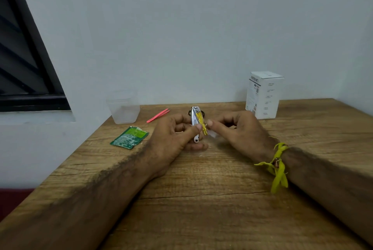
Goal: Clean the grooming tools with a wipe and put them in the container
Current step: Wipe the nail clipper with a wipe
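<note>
A: What is the room like?

B: A plain pale wall (191, 28) fills the back, with a dark-framed window (26, 58) at about ten o'clock. Below it a wooden table (201, 199) with visible grain and a few long cracks takes up the whole lower half.

A: And what stands on it?

B: A white printed box (263, 95) stands upright at two o'clock, near the far edge. A clear plastic container (123, 108) sits at eleven o'clock on the table's far left corner, open at the top. A torn green wipe sachet (129, 137) lies flat just in front of it, and pink tweezers (158, 115) lie between container and hands, their long axis slanting up to the right.

A: Where is the nail clipper?

B: The nail clipper (195, 120) is held above the table at the centre, well apart from the container. Its long axis runs close to twelve-to-six, with the riveted end toward the person. A yellow-gold blade folds out beside the silver body, splaying toward five o'clock.

A: The hands?

B: The left hand (173, 134) curls round the clipper, thumb pressed on its lower part. The right hand (240, 130) pinches a small whitish wipe (213, 133) against the yellow blade; the wipe is mostly hidden. A yellow thread band (277, 166) is tied round the right wrist.
</note>
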`<act>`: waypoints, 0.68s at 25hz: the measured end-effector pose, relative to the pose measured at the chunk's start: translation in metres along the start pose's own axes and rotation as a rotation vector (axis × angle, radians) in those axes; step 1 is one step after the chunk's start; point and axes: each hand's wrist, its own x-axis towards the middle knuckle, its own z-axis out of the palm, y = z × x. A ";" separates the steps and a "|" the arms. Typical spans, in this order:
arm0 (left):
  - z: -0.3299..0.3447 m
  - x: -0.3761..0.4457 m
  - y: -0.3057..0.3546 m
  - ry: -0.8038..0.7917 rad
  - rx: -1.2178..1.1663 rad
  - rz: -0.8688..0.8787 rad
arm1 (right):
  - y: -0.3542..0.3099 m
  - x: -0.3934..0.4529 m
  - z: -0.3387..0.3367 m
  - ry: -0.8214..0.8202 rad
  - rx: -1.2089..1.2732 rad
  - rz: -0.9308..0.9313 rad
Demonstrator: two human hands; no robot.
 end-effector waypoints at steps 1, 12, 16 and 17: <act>-0.001 0.000 0.000 0.009 -0.022 -0.002 | -0.001 0.000 0.000 -0.056 0.009 0.001; -0.009 0.004 0.000 -0.019 0.071 -0.002 | 0.010 0.012 -0.004 0.139 0.459 0.351; -0.012 0.002 0.004 -0.188 0.223 -0.020 | 0.007 0.016 -0.007 0.252 0.662 0.464; -0.012 0.001 0.004 -0.220 0.252 -0.013 | 0.006 0.017 -0.007 0.271 0.680 0.469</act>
